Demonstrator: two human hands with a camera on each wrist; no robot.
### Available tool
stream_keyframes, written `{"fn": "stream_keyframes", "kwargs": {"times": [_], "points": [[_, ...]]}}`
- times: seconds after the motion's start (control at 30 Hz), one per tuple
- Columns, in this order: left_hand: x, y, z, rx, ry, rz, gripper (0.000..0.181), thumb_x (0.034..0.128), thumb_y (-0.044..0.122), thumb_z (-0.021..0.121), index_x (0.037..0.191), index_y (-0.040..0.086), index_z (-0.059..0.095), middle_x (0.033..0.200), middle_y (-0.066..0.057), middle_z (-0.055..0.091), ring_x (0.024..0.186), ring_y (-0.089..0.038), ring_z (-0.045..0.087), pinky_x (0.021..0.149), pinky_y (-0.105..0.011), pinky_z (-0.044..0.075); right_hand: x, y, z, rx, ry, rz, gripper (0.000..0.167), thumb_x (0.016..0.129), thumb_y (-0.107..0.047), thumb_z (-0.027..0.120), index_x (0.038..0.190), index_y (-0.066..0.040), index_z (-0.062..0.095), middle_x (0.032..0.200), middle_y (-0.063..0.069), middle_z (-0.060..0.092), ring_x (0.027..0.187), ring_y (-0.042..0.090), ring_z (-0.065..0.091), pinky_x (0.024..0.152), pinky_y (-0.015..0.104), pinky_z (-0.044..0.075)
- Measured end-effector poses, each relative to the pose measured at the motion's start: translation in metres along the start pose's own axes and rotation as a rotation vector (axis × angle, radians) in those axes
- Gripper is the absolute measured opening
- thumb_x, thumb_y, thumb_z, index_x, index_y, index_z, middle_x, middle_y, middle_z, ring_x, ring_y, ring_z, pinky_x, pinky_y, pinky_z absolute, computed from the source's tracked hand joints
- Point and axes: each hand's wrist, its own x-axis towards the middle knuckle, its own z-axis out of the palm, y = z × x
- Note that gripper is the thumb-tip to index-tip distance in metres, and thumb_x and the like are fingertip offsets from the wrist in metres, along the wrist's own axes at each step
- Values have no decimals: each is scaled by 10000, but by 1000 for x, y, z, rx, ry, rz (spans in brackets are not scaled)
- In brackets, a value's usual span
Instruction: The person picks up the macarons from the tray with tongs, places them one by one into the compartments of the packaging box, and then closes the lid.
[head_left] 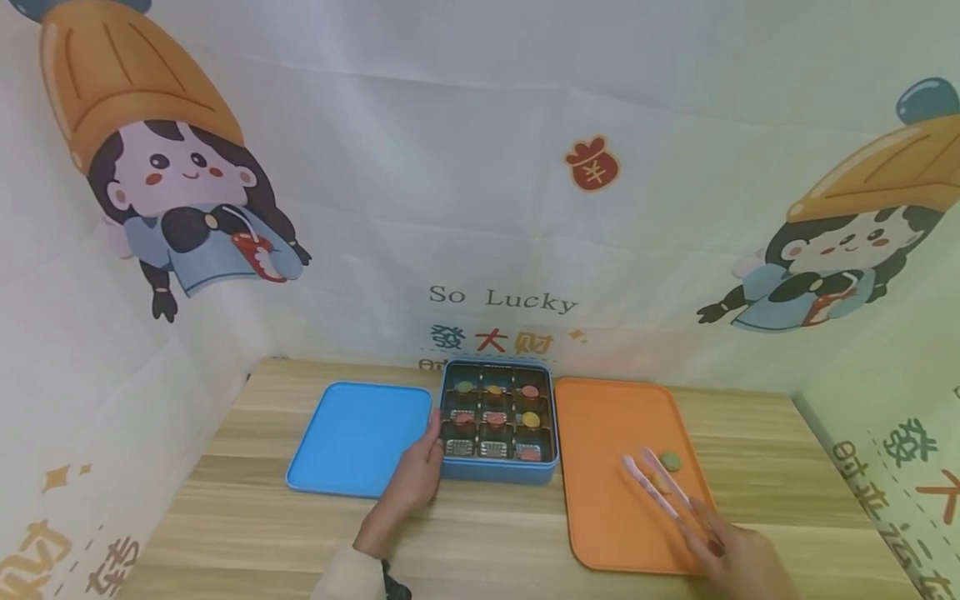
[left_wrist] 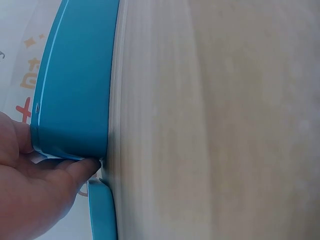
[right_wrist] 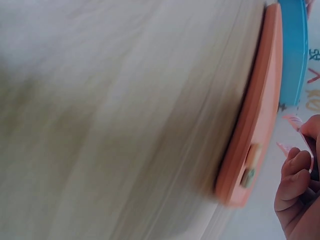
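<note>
My left hand [head_left: 418, 467] holds the left side of a blue box [head_left: 498, 473]; in the left wrist view its fingers [left_wrist: 82, 170] touch the box's side near a corner. The box has a black divided insert, with small round green, yellow and pink pieces in several compartments. Two front compartments, at left and middle, show no coloured piece. My right hand [head_left: 738, 554] grips pale pink tongs [head_left: 651, 487] above an orange tray [head_left: 611, 525]. The tong tips are spread beside a yellow round piece [head_left: 662, 483]. Just behind it lies a green round piece [head_left: 671, 461].
A blue lid [head_left: 360, 437] lies flat to the left of the box. Everything stands on a wood-grain table [head_left: 247, 533]. Behind it hangs a white cloth [head_left: 480, 167] printed with cartoon figures and lettering.
</note>
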Motion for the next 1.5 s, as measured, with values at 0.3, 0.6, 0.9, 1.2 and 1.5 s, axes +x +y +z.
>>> {"fn": "stream_keyframes", "kwargs": {"times": [0.3, 0.6, 0.9, 1.2, 1.5], "points": [[0, 0, 1, -5, -6, 0, 517, 1058, 61, 331, 1545, -56, 204, 1572, -265, 255, 1435, -430, 292, 1163, -545, 297, -16, 15, -14, -44, 21, 17, 615, 990, -566, 477, 996, -2, 723, 497, -262, 315, 470, -159, 192, 377, 124, 212], [0, 1, 0, 2, -3, -11, 523, 1058, 64, 335, 1550, -48, 200, 1556, -275, 286, 1411, -447, 326, 1142, -560, 328, -25, 23, -13, -40, 75, -2, 779, 975, -656, 351, 955, 33, 714, 472, -233, 280, 501, -187, 94, 358, 108, 162], [0, 1, 0, -2, -7, -13, 525, 1062, 74, 335, 1554, -40, 192, 1576, -255, 259, 1423, -433, 309, 1147, -556, 321, -27, 22, -12, -46, 46, -14, 773, 988, -638, 330, 941, 27, 721, 517, -266, 297, 483, -174, 133, 363, 106, 171], [1, 1, 0, -7, -7, -11, 526, 1060, 70, 327, 1553, -46, 185, 1584, -251, 240, 1432, -429, 293, 1159, -550, 302, -23, 14, -11, -53, -24, 53, 534, 971, -480, 588, 1006, 30, 743, 493, -268, 286, 466, -151, 183, 386, 148, 225], [1, 0, 1, -7, -8, -10, 524, 1058, 66, 326, 1550, -51, 191, 1583, -256, 240, 1432, -436, 291, 1161, -556, 298, -10, 6, -3, -10, 12, -31, 712, 1013, -572, 380, 997, 49, 728, 499, -260, 273, 495, -167, 135, 388, 111, 183]]}}
